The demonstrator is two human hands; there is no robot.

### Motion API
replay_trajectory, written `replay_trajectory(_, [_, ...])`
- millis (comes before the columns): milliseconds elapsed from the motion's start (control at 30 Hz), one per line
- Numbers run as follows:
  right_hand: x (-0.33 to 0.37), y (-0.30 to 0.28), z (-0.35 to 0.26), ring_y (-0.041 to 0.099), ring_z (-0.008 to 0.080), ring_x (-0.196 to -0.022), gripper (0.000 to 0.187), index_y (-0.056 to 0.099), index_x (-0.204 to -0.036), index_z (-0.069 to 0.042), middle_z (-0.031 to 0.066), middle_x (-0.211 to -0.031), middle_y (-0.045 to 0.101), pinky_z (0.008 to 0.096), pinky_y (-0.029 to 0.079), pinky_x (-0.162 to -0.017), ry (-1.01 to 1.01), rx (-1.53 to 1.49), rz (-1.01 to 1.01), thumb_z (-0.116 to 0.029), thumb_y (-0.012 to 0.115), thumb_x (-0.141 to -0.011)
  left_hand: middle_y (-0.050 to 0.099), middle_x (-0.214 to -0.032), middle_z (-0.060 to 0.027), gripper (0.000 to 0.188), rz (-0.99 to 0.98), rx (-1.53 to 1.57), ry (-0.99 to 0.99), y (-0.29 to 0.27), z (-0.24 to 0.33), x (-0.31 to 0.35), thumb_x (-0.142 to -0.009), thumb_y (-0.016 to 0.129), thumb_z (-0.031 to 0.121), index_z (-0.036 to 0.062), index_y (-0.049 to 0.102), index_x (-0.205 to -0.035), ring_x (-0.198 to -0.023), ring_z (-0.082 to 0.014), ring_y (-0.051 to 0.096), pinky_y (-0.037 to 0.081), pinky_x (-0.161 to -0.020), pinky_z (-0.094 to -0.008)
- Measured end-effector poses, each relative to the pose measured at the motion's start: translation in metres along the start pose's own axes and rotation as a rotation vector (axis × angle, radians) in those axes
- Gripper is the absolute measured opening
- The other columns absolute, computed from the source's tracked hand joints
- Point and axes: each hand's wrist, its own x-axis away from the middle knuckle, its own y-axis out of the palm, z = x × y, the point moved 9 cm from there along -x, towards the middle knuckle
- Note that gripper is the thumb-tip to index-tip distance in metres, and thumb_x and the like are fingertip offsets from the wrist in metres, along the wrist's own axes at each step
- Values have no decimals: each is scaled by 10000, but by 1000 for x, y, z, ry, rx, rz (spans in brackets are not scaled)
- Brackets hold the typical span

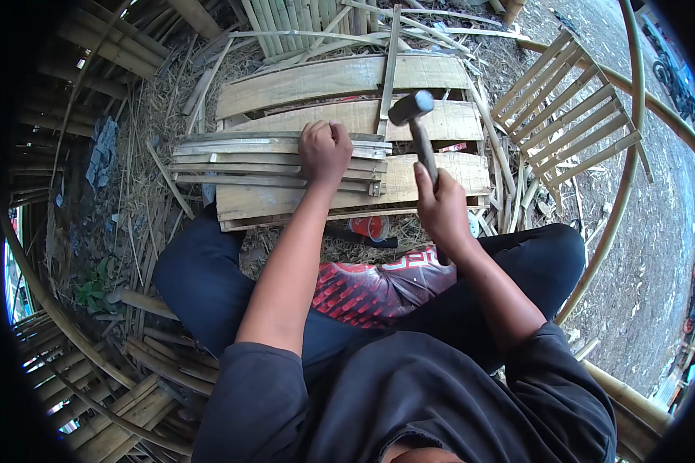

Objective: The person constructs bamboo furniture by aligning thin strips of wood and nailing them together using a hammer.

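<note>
My right hand [442, 202] is wrapped round the wooden handle of a hammer [423, 143]. The hammer's metal head is raised above the right part of a low slatted wooden bench [440, 174]. On this bench lie several bamboo slats [247, 164], side by side from left to right, with a short crosspiece under their right ends. Curled into a fist, my left hand [326, 153] rests on these slats; what its fingers hold, if anything, is hidden. A longer upright strip [389, 73] lies across the far boards.
A finished-looking bamboo slat rack [571, 108] leans at the right, near a curved bamboo pole [622, 208]. Between my legs and the bench sits a red cup [369, 227] beside a dark blade-like tool [355, 236]. Loose bamboo strips and shavings litter the ground.
</note>
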Motion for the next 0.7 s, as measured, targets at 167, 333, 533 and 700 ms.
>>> replay_trajectory(167, [1,-34,-11,599,356,-510,365,577,-906,44,191,-593,574,445,425,-510,-150,-304,176,-279,588,-1075,616,-671,-172,344,21,-9,3,2,1,-2,-912,556,124,28,567,-582,-723,-389,615,501,-714,-497])
replay_trajectory(333, [-7,10,20,657,555,-721,510,608,-824,86,356,-695,623,570,513,-681,15,149,-60,-376,612,-1039,613,-668,-169,345,25,34,50,10,6,-1,-909,555,119,29,558,-576,-721,-381,616,504,-715,-498])
replay_trajectory(533, [3,-35,-45,638,477,-597,369,552,-858,48,275,-620,588,506,456,-532,-175,-43,101,-261,646,-1038,606,-654,-168,343,20,19,-2,-1,-4,-1,-903,559,121,30,552,-573,-714,-384,609,496,-701,-504])
replay_trajectory(700, [-6,12,-8,668,532,-707,429,588,-866,39,329,-699,647,594,520,-626,-158,396,-74,-356,642,-1022,596,-670,-173,342,6,32,42,2,8,-3,-926,554,116,24,557,-597,-721,-390,602,486,-702,-504])
